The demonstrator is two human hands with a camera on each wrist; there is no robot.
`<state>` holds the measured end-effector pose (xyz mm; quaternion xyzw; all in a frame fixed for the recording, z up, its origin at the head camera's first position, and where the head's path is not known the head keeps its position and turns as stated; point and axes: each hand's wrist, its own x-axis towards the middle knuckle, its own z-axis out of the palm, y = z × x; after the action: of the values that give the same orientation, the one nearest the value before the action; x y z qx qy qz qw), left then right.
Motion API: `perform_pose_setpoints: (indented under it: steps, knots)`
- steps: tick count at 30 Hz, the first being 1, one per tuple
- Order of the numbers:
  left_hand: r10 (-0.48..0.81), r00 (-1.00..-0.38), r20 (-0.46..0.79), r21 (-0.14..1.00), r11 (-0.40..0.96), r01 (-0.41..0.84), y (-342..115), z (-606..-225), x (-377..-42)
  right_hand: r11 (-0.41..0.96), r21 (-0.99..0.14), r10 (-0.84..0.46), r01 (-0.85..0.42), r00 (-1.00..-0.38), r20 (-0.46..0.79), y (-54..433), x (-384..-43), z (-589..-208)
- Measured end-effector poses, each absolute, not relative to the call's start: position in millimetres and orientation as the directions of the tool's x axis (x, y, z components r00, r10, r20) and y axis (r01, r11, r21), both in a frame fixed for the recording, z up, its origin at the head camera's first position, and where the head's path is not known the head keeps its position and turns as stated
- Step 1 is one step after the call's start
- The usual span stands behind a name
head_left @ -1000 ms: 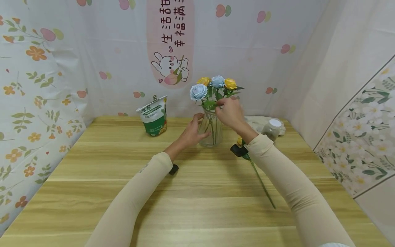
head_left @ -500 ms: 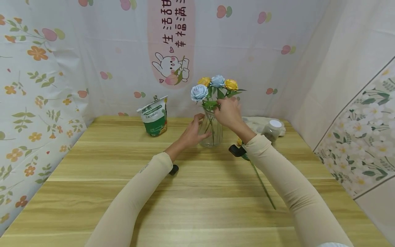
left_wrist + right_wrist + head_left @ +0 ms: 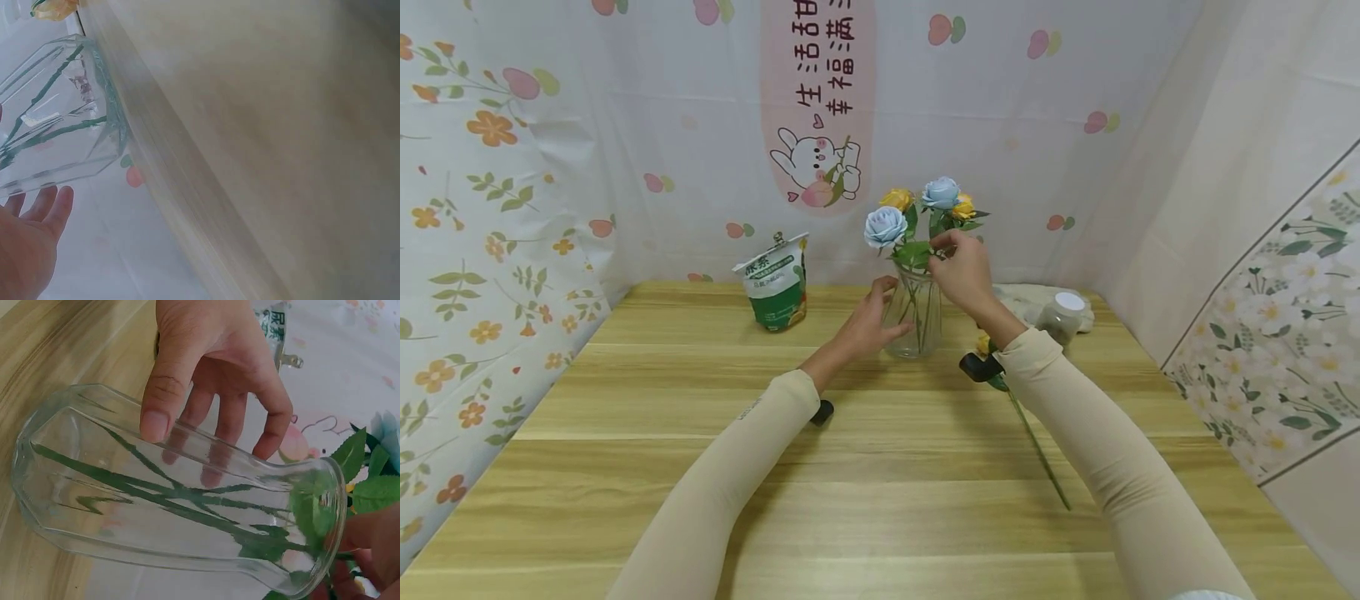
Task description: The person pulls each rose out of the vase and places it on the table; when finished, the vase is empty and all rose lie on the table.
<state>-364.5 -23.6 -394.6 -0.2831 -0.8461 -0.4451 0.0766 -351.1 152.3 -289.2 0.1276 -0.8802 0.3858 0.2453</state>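
A clear glass vase (image 3: pixel 931 323) stands on the table, holding blue and yellow artificial roses. My left hand (image 3: pixel 863 323) holds its side; in the right wrist view the thumb lies on the near face and the fingers reach behind the glass. At the vase's mouth my right hand (image 3: pixel 961 271) pinches a stem, apparently that of the back blue rose (image 3: pixel 942 192). This bloom overlaps a yellow rose (image 3: pixel 964 207). On the left side are another blue rose (image 3: pixel 885 226) and a yellow one (image 3: pixel 897 198). Green stems (image 3: pixel 156 497) cross inside the glass.
Under my right forearm a yellow rose lies with its stem (image 3: pixel 1041 454) toward me. A jar with a white lid (image 3: pixel 1063 315) and a pale cloth (image 3: pixel 1018 293) sit back right. A clipped green-and-white bag (image 3: pixel 777 292) stands back left, before a patterned curtain (image 3: pixel 700 167).
The back blue rose has shifted slightly up and right, now partly covering the right yellow rose. My right hand moved a little right with it; my left hand stays on the vase.
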Motion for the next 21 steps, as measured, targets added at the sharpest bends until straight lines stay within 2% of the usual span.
perform_pose_setpoints:
  steps: [8, 16, 21]
  knots:
    - [0.412, -0.830, 0.377, 0.711, 0.446, 0.544, -24.3, -392.4, -363.3, 0.558, -0.575, 0.043, -0.598, -0.672, 0.740, 151.9, -351.7, -286.7]
    - [0.408, -0.826, 0.388, 0.705, 0.446, 0.551, -23.5, -392.8, -364.4, 0.485, -0.592, 0.102, -0.643, -0.631, 0.769, 158.4, -347.9, -281.9]
    - [0.408, -0.831, 0.378, 0.715, 0.441, 0.542, -23.3, -393.3, -363.5, 0.434, -0.569, 0.118, -0.698, -0.582, 0.804, 161.1, -347.2, -283.6]
